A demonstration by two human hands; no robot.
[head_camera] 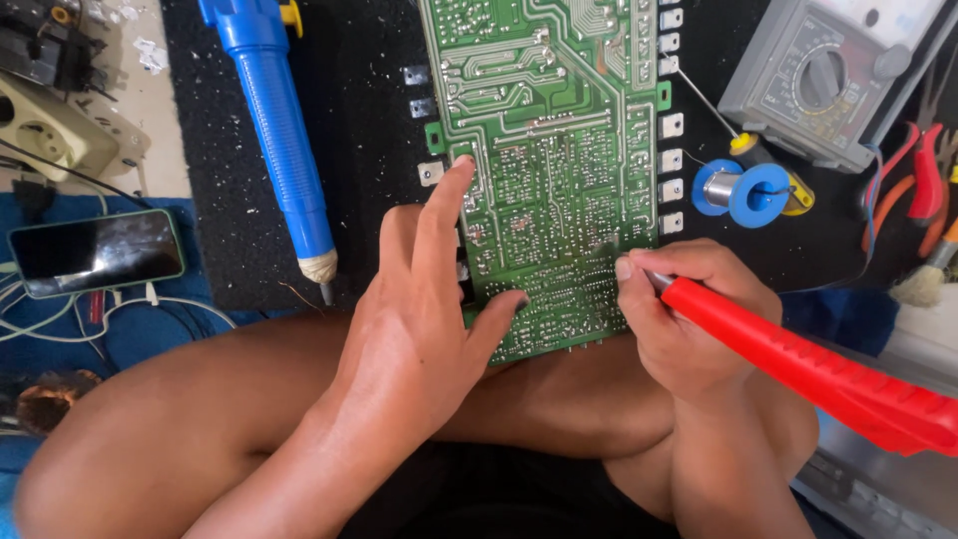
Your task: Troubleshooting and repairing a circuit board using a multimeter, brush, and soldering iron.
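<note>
Across the lap, over a black mat (369,150), lies the green circuit board (554,160), solder side up — its long axis runs away from the person, near end resting on the crossed legs, far end out of frame at the top.

Everything else placed from the board, largest first:

- Left of the board, well apart: blue desoldering pump (274,130), lying roughly parallel to the board's long axis, tip toward the person.
- Right of the board, far corner: grey multimeter (823,70), dial up.
- Far left of the board, beyond the mat: a phone (97,252), screen dark, on blue cloth.
- Right of the board, near its edge: blue spool of solder wire (743,190).

Hands:

- Left hand (419,319) — at the board's near left edge. Fingers spread, not clenched; index fingertip laid on the left margin, thumb pressed on the near end. It pins the board flat.
- Right hand (684,319) — at the board's near right corner, fingers closed around the front of a red soldering iron (798,364), held like a pen. Handle trails off right and toward the person; the tip end points left into the board, just beside the thumb. Whether the tip touches copper I cannot tell — the fingers hide it.

Working spot lies between the two hands, nearer the right.
</note>
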